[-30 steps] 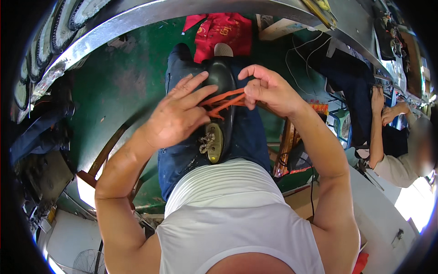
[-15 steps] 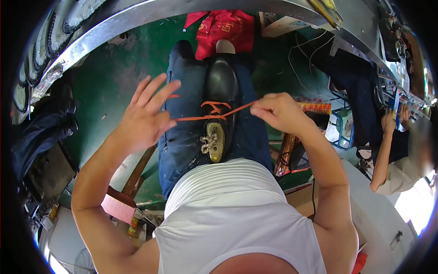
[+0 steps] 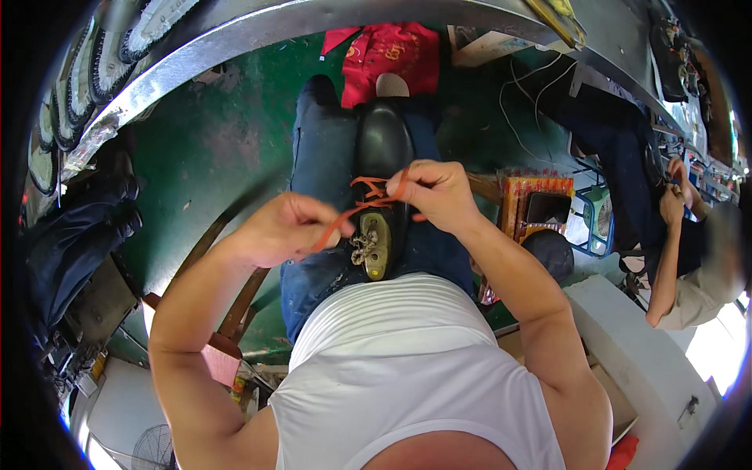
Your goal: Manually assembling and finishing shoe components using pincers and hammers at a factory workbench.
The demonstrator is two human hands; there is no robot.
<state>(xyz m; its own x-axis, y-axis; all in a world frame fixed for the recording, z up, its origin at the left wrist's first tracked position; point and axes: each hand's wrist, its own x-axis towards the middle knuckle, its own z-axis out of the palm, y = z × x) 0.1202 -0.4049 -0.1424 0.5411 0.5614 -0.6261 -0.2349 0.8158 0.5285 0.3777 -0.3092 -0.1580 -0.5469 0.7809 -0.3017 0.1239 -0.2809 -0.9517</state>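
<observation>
A black leather shoe [image 3: 384, 139] rests on my lap, its toe pointing away from me. Inside its opening sits an olive-coloured shoe last [image 3: 379, 249] with a knotted cord tied to it. An orange-red shoelace [image 3: 374, 203] crosses over the shoe's front. My left hand [image 3: 291, 229] is closed on one loose end of the lace, left of the shoe. On the other side, my right hand [image 3: 431, 192] pinches the other end, which loops up close above the lacing.
A metal bench edge [image 3: 258, 43] curves across the far side, with several shoe uppers [image 3: 110, 66] at its left. Red cloth [image 3: 392, 59] lies beyond my knees. A phone-like dark slab [image 3: 548, 208] sits at right, near a co-worker's hands [image 3: 677, 196].
Both hands have come inward, toward the shoe. The lace was stretched taut sideways and now hangs slacker, bent into curves. My left fingers, spread before, have folded in.
</observation>
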